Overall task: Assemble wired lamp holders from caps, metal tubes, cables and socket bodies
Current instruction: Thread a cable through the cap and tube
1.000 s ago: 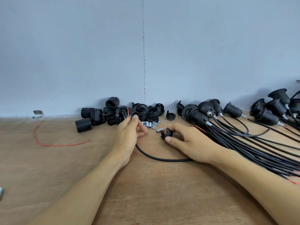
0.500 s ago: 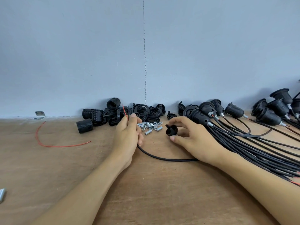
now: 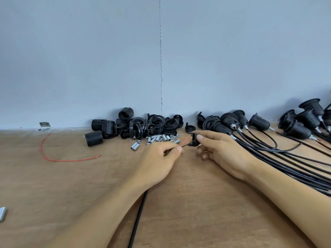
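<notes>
Wires at cap
Left grip pinches thin red-and-black wires — right grip holds the black plastic cap just beside them.

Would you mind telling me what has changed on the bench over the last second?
The right hand picked the cap off the table and now pinches it. The left hand, gripping the cable, drew back from the parts pile and brought its wire ends to the cap; the cable now runs under the left forearm. Tubes, loose red wire and finished holders stayed put.
</notes>
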A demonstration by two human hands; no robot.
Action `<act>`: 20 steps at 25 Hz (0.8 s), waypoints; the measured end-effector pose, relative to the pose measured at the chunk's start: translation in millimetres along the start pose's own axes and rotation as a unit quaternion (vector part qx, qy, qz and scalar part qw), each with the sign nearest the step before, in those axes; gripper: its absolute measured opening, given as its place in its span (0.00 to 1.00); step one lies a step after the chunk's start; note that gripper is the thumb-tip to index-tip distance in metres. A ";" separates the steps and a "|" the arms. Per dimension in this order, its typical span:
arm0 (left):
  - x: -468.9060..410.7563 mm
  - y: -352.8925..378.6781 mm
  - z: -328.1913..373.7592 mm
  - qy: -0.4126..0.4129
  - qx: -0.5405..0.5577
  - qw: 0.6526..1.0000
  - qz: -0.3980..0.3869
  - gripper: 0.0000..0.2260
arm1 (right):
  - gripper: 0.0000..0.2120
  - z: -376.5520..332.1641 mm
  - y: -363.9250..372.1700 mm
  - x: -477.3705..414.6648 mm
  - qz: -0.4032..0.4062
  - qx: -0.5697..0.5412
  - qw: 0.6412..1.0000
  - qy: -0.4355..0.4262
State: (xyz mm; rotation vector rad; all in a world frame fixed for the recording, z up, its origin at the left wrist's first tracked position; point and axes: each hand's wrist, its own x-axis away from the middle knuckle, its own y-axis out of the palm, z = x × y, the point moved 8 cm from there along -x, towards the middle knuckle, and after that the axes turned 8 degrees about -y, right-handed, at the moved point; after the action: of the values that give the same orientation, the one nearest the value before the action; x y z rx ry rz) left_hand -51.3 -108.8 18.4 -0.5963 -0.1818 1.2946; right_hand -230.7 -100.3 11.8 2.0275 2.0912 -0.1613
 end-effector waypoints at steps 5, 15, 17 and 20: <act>3.6 -1.5 3.1 0.040 -0.030 0.999 0.021 0.12 | 0.12 -3.3 0.2 1.1 0.017 -0.052 0.998 0.036; -3.1 -20.4 -9.5 -0.035 0.125 0.986 0.102 0.04 | 0.13 -0.6 1.2 4.1 0.038 -0.110 0.990 0.085; -4.4 -17.0 -10.8 -0.043 0.167 0.982 0.082 0.04 | 0.13 1.6 6.1 4.4 0.022 -0.110 0.990 0.091; -4.8 -12.1 -11.5 -0.062 0.259 0.960 0.090 0.02 | 0.14 3.1 10.8 4.9 0.008 -0.121 0.988 0.093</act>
State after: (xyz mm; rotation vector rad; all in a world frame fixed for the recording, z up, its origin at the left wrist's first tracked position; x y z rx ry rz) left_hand -37.2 -118.8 15.9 -0.0838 0.1125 1.4851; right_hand -219.8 -95.9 8.5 1.9762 2.0816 0.2822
